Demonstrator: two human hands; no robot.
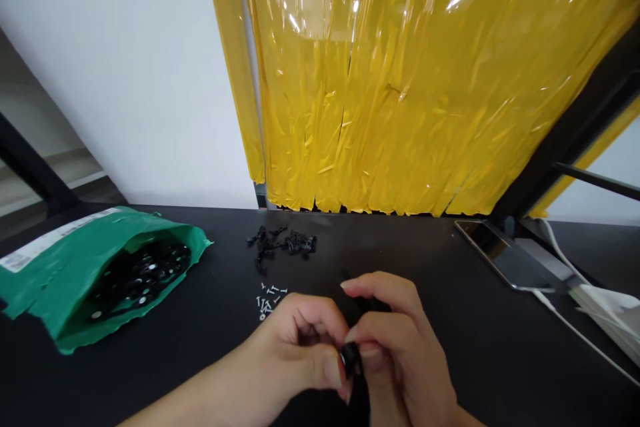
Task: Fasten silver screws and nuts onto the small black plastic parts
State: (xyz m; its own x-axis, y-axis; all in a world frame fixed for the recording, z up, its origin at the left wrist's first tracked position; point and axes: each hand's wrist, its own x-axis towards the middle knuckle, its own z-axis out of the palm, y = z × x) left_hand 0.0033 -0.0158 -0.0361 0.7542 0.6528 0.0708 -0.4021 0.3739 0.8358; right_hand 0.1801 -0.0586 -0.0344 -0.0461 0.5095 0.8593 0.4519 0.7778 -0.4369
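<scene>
Low in the middle of the view, my left hand (pixel 305 350) pinches a small black part (pixel 351 359) between thumb and fingers. A thin pale edge shows on the part's left side. My right hand (pixel 400 340) meets it from the right, thumb and index finger closed on the same part, its other fingers curled. The fingers hide much of its shape. Just beyond my left hand lie several small silver screws (pixel 267 300). Farther back sits a loose pile of small black plastic pieces (pixel 295 242).
On the left lies an open green plastic bag (pixel 65 267) full of black pieces. A phone or tablet (pixel 500 257) with a white cable (pixel 565 320) rests at the right. Yellow plastic strips (pixel 400 113) and a white panel (pixel 150 80) stand behind the black table (pixel 400 240).
</scene>
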